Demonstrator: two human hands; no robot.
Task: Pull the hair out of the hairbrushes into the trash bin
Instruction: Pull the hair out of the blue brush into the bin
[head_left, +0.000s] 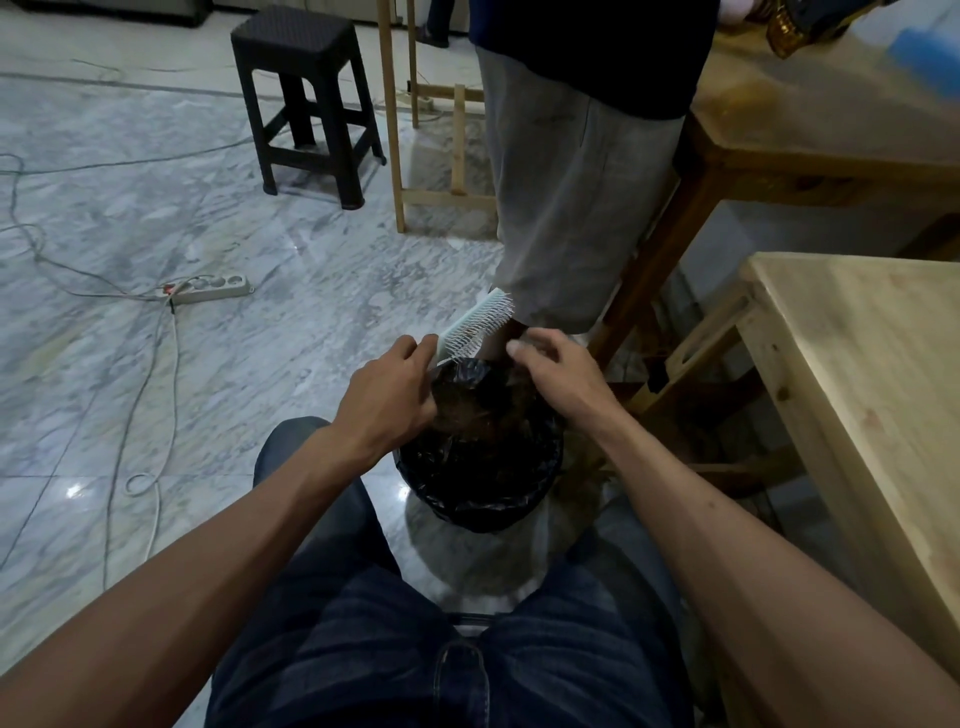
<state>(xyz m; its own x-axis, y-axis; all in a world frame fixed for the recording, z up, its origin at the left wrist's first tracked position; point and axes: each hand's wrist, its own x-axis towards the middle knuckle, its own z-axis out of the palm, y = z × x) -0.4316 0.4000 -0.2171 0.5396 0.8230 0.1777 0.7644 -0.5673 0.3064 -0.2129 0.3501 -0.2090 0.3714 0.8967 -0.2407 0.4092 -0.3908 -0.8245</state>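
While the person sits with both bare forearms stretched out over dark blue jeans, the left hand (387, 387) grips the handle end of a pale mint-green plastic hairbrush (475, 325), its fingers curled round it so that the brush slants up and away to the right with its white bristles turned toward the right side. The brush head hangs above the far rim of a small round trash bin lined with a glossy black plastic bag (480, 457), which stands on the grey-veined marble floor (156, 208) between the person's knees. Brownish hair (478, 410) lies inside the bag. The right hand (558, 371) hovers over the bin just beside the bristles, fingers bent and fingertips drawn together near the brush; whether a strand is pinched between them is too small to tell. Just behind the bin stands another person in grey trousers (576, 197) and a dark top. To the right is a light wooden desk (872, 395), with a second wooden desk (810, 130) farther back. On the floor to the left lie a white power strip (213, 288) and loose cables, and a black plastic stool (306, 98) stands farther back
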